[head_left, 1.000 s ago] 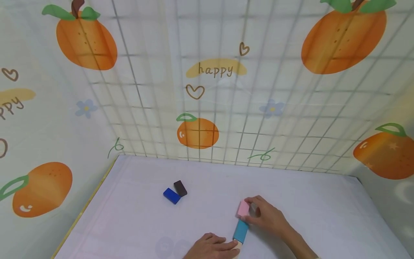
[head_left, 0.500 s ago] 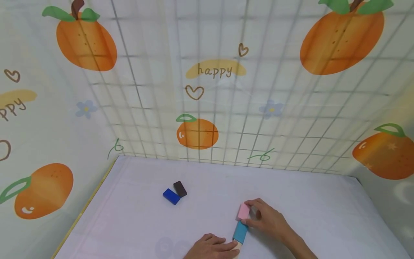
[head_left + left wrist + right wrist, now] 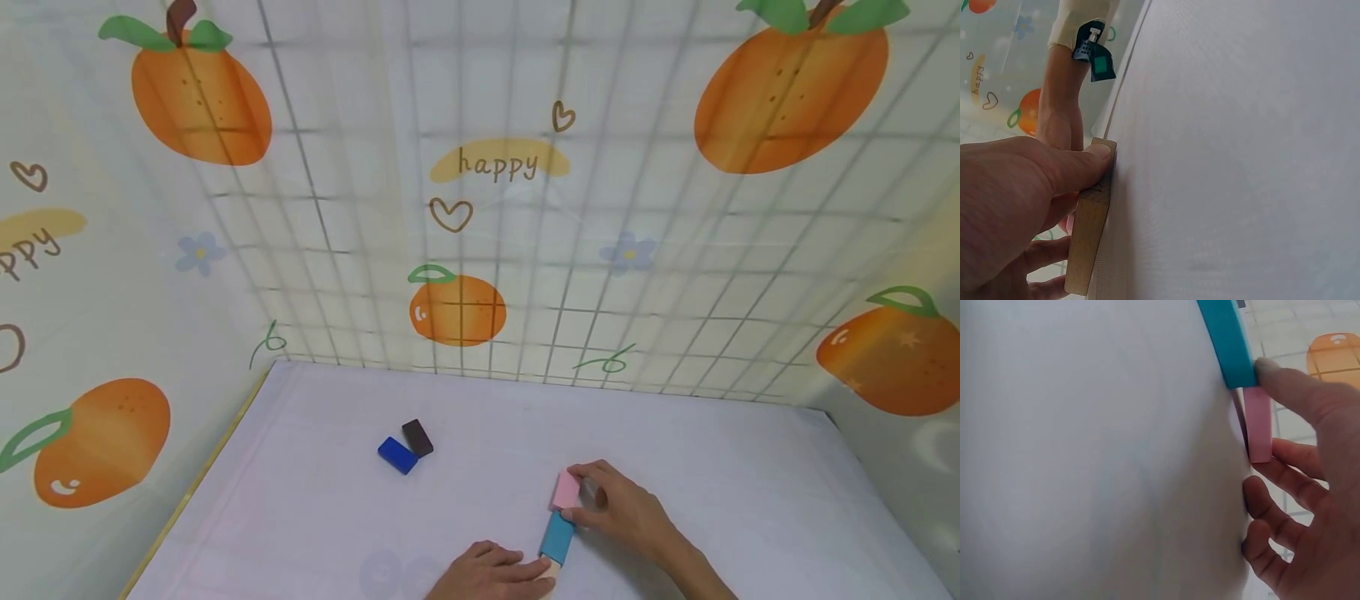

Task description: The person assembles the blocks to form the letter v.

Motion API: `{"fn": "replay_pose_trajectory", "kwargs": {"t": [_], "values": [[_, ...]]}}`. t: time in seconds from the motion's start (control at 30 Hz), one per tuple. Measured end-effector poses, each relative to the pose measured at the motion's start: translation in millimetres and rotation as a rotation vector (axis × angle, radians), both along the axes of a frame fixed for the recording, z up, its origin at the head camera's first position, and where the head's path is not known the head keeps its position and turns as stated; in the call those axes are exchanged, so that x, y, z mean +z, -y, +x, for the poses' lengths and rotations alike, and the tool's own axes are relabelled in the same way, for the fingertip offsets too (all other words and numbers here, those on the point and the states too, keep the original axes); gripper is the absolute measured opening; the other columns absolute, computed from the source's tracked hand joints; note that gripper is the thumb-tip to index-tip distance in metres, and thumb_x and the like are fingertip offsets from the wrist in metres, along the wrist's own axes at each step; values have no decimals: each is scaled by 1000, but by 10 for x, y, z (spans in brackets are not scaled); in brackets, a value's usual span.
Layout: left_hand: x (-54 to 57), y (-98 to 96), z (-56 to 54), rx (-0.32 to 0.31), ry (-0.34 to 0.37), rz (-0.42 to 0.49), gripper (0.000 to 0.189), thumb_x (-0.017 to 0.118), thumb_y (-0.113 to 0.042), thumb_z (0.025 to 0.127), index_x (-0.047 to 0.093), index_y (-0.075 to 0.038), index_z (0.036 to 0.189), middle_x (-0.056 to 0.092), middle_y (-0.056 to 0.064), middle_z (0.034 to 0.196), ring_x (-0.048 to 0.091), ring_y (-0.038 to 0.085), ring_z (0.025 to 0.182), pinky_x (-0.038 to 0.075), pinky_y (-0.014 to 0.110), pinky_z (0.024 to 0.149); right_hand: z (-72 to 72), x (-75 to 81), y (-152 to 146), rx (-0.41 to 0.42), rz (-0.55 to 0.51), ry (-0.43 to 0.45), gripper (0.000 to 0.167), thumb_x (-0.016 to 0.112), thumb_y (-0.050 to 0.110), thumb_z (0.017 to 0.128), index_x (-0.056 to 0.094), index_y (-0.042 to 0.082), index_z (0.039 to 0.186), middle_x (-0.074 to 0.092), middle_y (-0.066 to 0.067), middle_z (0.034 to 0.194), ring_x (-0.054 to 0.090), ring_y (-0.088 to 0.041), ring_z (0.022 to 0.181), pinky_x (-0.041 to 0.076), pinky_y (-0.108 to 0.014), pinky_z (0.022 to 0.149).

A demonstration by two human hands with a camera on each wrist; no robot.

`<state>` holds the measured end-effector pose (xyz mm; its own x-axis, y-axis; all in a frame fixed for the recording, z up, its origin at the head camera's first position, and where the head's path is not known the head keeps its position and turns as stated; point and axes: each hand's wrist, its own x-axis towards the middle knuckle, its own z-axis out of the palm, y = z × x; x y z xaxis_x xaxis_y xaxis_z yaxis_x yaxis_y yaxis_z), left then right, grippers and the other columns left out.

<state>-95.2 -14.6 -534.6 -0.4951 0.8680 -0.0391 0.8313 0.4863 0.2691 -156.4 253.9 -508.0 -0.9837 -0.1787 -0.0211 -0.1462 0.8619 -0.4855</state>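
Observation:
A pink block (image 3: pixel 566 490) stands end to end with a light blue block (image 3: pixel 557 537) on the white table. My right hand (image 3: pixel 626 508) pinches the pink one, index finger at its far end and thumb where it meets the light blue one. In the right wrist view the pink block (image 3: pixel 1258 425) looks narrower than the light blue block (image 3: pixel 1229 344). Below the light blue block in the head view, a plain wooden block (image 3: pixel 1089 240) continues the row. My left hand (image 3: pixel 495 573) grips it, thumb on one side and fingers on the other, hiding most of it from above.
A dark blue block (image 3: pixel 398 455) and a dark brown block (image 3: pixel 417 437) lie corner to corner, left of the row. Behind the white table (image 3: pixel 315 517) hangs a curtain (image 3: pixel 360 208) printed with oranges and grid lines, and similar cloth closes both sides.
My right hand has drawn the pink block slightly down toward the light blue block, then stayed put. The left hand and the two dark blocks have kept their places.

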Motion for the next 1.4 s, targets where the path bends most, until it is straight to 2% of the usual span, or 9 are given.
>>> {"fn": "replay_pose_trajectory", "kwargs": {"t": [0.37,0.6,0.93,1.4], "values": [[-10,4,11,5,-20,16,57,44,-59,103,46,-32,153,37,-21,155,47,4,133,40,31,107,13,14,-7,4,4,3,66,87,51,74,68,18,127,62,7,110,49,-10,79,41,-29,59],[11,9,1,3,-5,15,57,44,-58,103,46,-32,153,38,-21,155,48,5,134,40,31,107,-8,1,-14,-1,-1,2,61,87,44,76,67,18,128,62,6,112,49,-10,79,42,-30,61],[32,-3,20,14,27,-6,58,45,-59,102,43,-32,154,35,-22,156,46,5,135,39,33,108,-8,-32,-13,-10,10,10,59,87,43,77,69,17,126,62,6,111,48,-11,79,42,-30,62],[29,1,17,15,13,6,58,46,-59,102,44,-33,154,36,-22,156,47,5,133,41,32,106,1,-85,-8,-13,20,16,66,86,47,76,67,14,129,60,3,113,48,-12,79,43,-31,61]]}}
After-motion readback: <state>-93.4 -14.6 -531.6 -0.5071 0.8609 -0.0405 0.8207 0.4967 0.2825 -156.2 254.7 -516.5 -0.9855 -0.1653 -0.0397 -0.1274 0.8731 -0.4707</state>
